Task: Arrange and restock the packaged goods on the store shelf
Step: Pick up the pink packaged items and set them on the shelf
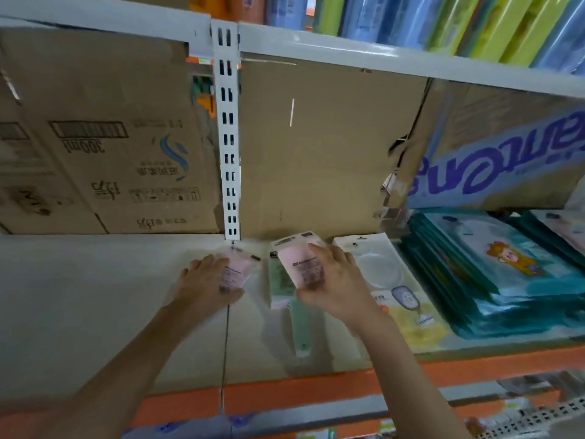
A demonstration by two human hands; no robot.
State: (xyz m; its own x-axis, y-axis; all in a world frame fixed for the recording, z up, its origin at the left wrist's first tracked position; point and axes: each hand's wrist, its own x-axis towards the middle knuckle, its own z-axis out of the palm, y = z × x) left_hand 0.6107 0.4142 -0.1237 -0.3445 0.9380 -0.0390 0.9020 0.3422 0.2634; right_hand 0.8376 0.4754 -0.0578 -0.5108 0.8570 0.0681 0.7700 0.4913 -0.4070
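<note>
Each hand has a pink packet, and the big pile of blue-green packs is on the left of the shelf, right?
Not quite. The head view shows the pile of blue-green packs on the right of the shelf, not the left. The left hand does hold a pink packet, and the right hand another.

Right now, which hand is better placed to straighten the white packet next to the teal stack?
Probably the right hand: it sits directly beside the white packet, while the left hand is farther off, beyond the green packet. Its fingers grip a pink packet to set down first.
</note>
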